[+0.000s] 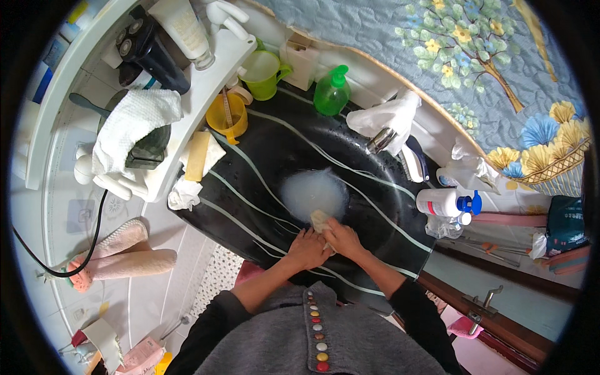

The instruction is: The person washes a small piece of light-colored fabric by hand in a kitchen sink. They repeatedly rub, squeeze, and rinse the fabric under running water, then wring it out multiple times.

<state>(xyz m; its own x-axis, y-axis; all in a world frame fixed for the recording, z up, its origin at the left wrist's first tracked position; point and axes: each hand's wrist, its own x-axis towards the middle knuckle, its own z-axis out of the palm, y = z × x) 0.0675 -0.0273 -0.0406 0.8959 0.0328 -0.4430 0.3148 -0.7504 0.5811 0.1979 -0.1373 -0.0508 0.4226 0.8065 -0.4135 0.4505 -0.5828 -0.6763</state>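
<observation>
Both hands meet at the near side of a black glass washbasin (384, 197) with pale wavy stripes. A bunched, wet-looking cream cloth (319, 219) pokes out between them. My right hand (346, 238) grips the cloth from the right. My left hand (307, 249) presses against it from the left, fingers bent over its lower part, so much of the cloth is hidden. Just beyond the fingers, cloudy whitish water (313, 192) pools in the bowl. Past the pool, a metal faucet (382, 139) is partly covered by a white cloth (386, 115).
Along the back stand a green pump bottle (332, 93), a green cup (261, 75) and a yellow cup (227, 117). A scrub brush (413, 161) and a white bottle with a blue pump (438, 202) line the right. A crowded white shelf (206, 89) overhangs the left.
</observation>
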